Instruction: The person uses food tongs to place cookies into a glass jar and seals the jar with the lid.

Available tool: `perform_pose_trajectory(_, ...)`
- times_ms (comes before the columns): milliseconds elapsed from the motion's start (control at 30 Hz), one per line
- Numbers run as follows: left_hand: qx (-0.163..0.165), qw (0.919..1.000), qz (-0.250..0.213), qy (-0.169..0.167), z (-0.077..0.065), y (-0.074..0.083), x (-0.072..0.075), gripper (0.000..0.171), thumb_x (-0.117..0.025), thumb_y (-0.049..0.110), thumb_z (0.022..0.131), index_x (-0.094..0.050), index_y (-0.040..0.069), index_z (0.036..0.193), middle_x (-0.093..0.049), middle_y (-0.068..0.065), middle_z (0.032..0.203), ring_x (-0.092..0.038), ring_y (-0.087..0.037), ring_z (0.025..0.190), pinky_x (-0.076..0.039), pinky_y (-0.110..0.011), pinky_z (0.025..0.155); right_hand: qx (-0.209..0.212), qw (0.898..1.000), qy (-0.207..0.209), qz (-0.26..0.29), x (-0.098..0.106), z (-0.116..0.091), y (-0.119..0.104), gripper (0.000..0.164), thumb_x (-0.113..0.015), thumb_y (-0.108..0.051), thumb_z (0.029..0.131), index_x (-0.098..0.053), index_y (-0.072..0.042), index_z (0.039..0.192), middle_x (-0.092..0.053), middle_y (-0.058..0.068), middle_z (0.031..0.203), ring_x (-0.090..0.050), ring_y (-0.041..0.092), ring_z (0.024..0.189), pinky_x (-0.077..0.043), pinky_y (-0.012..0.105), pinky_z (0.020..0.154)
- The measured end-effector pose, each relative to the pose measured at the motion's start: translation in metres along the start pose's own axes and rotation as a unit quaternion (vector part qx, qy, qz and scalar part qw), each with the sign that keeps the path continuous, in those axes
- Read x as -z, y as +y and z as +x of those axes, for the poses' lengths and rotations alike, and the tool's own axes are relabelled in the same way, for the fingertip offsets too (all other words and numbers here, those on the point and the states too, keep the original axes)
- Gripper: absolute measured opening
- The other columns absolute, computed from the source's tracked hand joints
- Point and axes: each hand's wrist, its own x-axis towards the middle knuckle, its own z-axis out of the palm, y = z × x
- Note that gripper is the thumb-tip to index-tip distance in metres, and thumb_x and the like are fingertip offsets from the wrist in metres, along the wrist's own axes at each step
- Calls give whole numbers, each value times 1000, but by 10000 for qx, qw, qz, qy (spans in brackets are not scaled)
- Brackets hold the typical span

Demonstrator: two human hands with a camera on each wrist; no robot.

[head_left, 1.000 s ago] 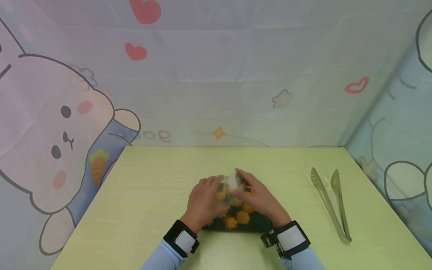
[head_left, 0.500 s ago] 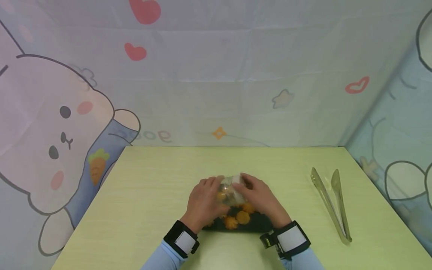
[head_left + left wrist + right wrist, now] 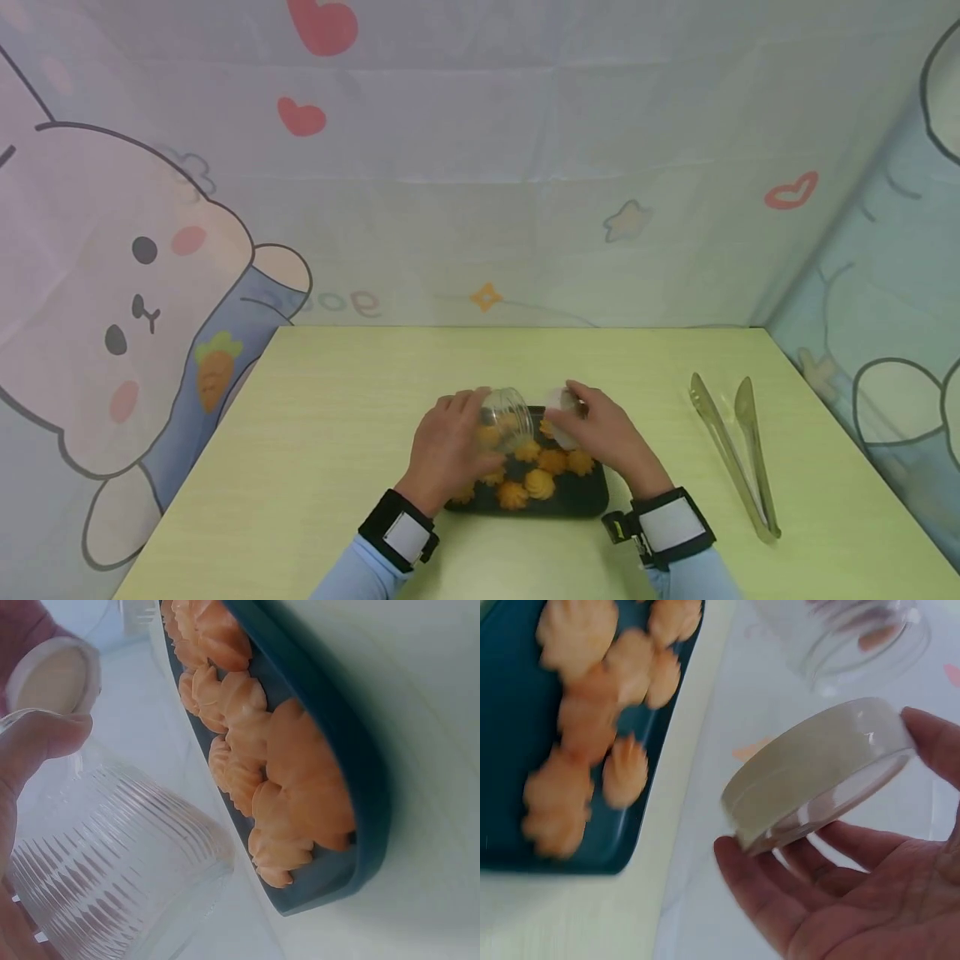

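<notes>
Opening step, by judgement: left hand (image 3: 446, 454) grips possibly empty jar (image 3: 112, 862); right hand (image 3: 611, 433) holds lid (image 3: 817, 765) apart; next move calls for keeping lid clear of tray (image 3: 588, 498) beside that hand

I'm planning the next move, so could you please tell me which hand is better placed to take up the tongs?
Probably the right hand: it is nearer the metal tongs, though it would first need to put down the lid it holds. The left hand grips the glass jar, farther away.

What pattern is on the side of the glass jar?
The jar is clear and finely ribbed; the left wrist view shows this best.
</notes>
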Motion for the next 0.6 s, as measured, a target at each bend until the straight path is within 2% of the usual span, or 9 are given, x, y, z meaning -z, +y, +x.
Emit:
perform_pose_trajectory(233,68,10000,4,56,1,-2,2,87,-92,40,66,-55,10,139,-67,-11,126,-65,-32,110,-57,-43,84,-314,9945,225,-969,20,8,26,76,-57,-37,102,-31,16,151,-41,43,145,-47,57,130,-46,62,100)
perform_pose_trajectory(433,167,9999,-12,-7,1,-4,3,88,-91,42,67,-54,10,140,-67,-11,128,-65,-32,112,-57,-44,86,-522,9755,785,-1987,29,8,51,73,-62,-34,97,-40,20,142,-48,47,131,-59,59,107,-53,62,85)
perform_pose_trajectory(600,173,9998,25,-12,0,-4,4,87,-91,42,69,-54,10,141,-66,-11,129,-64,-33,115,-56,-45,89,-881,9631,919,-2369,33,6,66,71,-67,-33,95,-44,21,135,-50,47,124,-59,62,100,-54,64,77)
